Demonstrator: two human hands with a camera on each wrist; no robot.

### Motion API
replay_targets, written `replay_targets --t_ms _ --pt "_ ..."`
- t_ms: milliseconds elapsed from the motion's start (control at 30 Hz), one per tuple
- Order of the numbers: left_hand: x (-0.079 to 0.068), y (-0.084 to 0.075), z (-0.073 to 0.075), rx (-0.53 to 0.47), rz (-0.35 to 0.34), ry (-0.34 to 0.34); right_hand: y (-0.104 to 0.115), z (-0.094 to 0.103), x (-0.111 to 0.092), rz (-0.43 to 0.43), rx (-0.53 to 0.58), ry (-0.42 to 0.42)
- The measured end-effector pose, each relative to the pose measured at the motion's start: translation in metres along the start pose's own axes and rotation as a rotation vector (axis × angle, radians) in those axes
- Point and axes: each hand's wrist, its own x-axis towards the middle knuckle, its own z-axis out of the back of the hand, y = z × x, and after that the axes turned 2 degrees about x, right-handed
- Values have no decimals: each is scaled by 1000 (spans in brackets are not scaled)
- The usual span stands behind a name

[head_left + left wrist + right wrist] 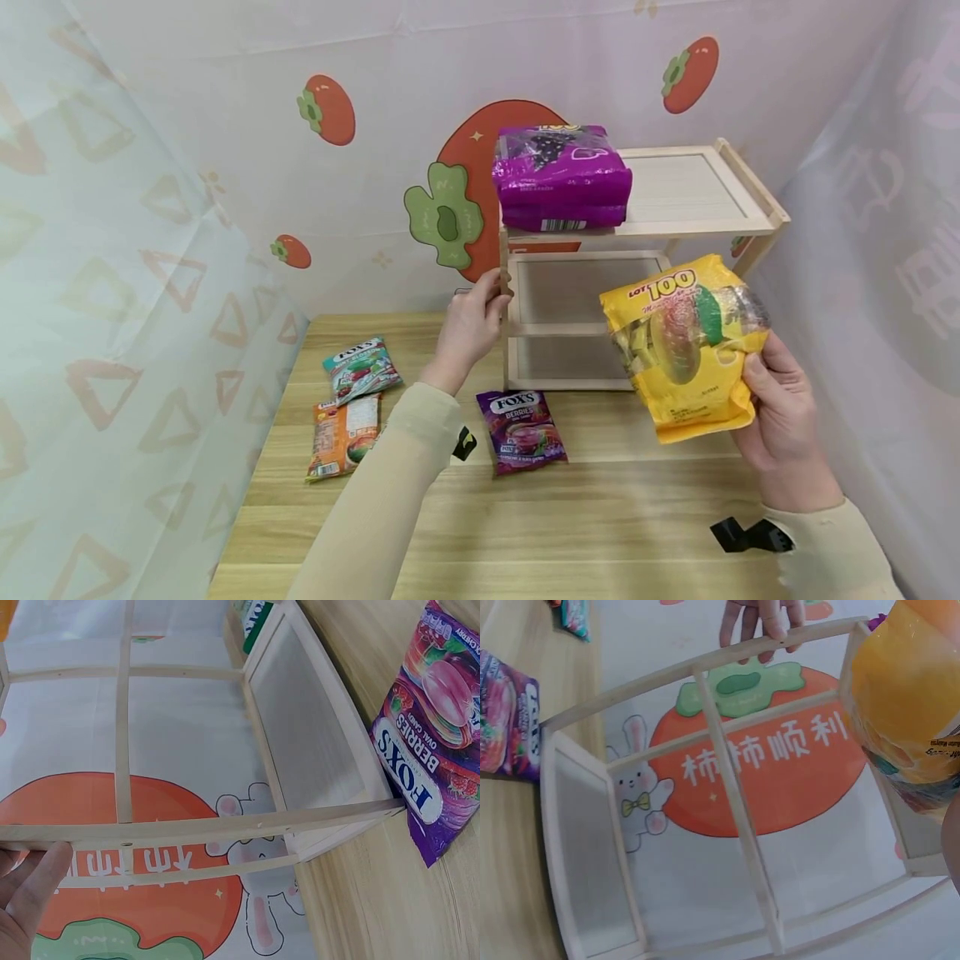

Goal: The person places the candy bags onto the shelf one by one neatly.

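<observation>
My right hand (783,417) holds a yellow bag of mango candy (678,354) by its lower right side, raised in front of the wooden shelf (697,187). The bag's printed front faces me. With the other hand, my left (472,321), I grip the shelf's left front post. In the right wrist view, fingers (771,621) of that hand hang over the post. A purple bag of grape candy (562,187) sits at the left end of the top tier. Both lower tiers show bare panels, partly hidden by the yellow bag.
A purple berries candy bag (521,433) lies on the wooden table (600,525) before the shelf's left foot. Farther left, a teal mint bag (363,369) overlaps an orange bag (343,439). Printed cloth walls (360,183) enclose the table. A green packet (257,624) shows beyond the shelf's bottom panel.
</observation>
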Motion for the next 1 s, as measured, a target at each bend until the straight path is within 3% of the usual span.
replay_targets --t_ms 433,800,1000 --pt "0 1 -1 -13 -12 -7 3 -15 19 110 101 12" --pt "0 1 -1 -12 -5 -4 9 -39 39 238 171 -120" --pt "0 1 -1 -12 -5 -2 10 -44 51 283 162 -139"
